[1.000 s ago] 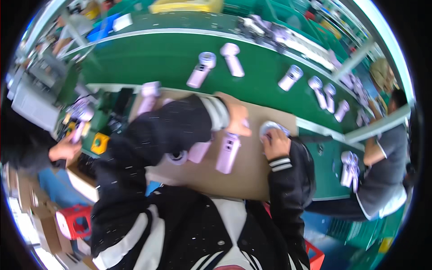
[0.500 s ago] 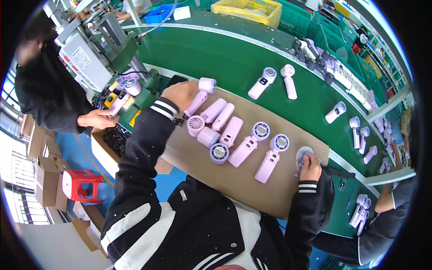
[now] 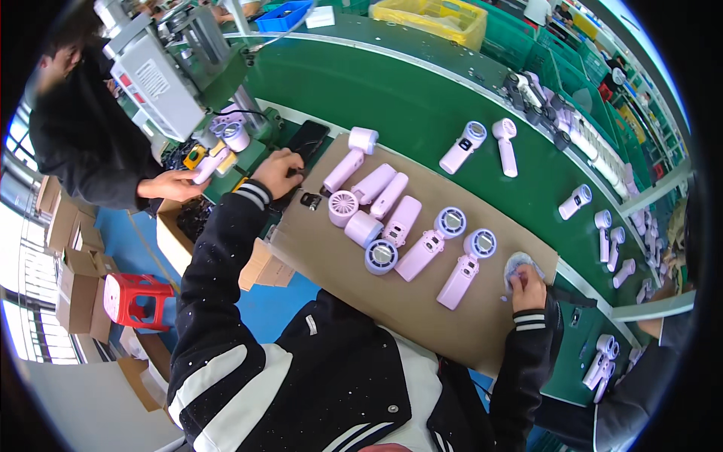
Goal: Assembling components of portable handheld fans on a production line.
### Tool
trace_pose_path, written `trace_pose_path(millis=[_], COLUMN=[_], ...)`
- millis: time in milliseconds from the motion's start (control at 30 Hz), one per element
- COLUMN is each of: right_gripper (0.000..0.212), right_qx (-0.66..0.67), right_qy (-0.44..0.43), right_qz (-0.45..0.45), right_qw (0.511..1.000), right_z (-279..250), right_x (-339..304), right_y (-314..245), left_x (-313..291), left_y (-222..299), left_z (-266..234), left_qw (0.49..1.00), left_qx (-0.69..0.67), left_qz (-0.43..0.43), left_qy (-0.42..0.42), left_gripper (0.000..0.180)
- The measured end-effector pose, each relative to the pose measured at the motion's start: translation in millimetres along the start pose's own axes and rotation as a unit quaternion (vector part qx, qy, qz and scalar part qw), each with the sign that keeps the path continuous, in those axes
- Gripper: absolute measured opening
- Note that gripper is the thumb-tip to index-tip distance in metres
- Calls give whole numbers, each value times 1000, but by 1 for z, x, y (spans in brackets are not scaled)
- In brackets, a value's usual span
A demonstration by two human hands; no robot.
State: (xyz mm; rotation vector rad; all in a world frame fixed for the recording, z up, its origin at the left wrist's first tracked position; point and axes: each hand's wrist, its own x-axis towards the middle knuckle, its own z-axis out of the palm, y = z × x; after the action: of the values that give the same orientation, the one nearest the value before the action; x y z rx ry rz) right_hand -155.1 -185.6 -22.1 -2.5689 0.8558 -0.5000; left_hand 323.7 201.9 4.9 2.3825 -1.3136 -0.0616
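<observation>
Label, white [image 3: 153, 78]: carried on the grey machine casing [image 3: 141, 94]; fine dark printed rows are shown, too small to be read. Red markings [image 3: 124, 79]: set on the same casing, beside the label; no lettering can be made out. Dark panels [image 3: 431, 241]: set into the pink fans [image 3: 413, 260]; no figures can be made out.
</observation>
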Motion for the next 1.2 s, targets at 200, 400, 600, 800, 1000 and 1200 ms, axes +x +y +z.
trace_pose_path(millis=[200, 400, 600, 800, 1000, 1200], right_gripper=[14, 12, 23, 30, 19, 23], right_qx=[-16, -65, -84, -139, -118, 21], right_qy=[93, 98, 41, 46, 41, 82], right_qz=[-3, -64, -20, 4, -31, 28], right_qw=[996, 991, 995, 989, 992, 996], right_z=[1, 16, 10, 12, 3, -15], right_x=[-1, 7, 10, 4, -2, -7], right_y=[-1, 10, 2, 11, 14, -15], left_x=[-11, -35, -23, -24, -21, -16], left_y=[83, 262, 318, 313, 310, 304], left_z=[-23, 53, 142, 152, 183, 189], left_qw=[955, 819, 865, 839, 860, 753], left_qx=[-203, -569, -470, -525, -488, -645], left_qz=[-74, 76, 172, 128, 146, 117], left_qy=[203, 14, -21, 60, 31, 54], left_gripper=[16, 30, 25, 25, 24, 31])
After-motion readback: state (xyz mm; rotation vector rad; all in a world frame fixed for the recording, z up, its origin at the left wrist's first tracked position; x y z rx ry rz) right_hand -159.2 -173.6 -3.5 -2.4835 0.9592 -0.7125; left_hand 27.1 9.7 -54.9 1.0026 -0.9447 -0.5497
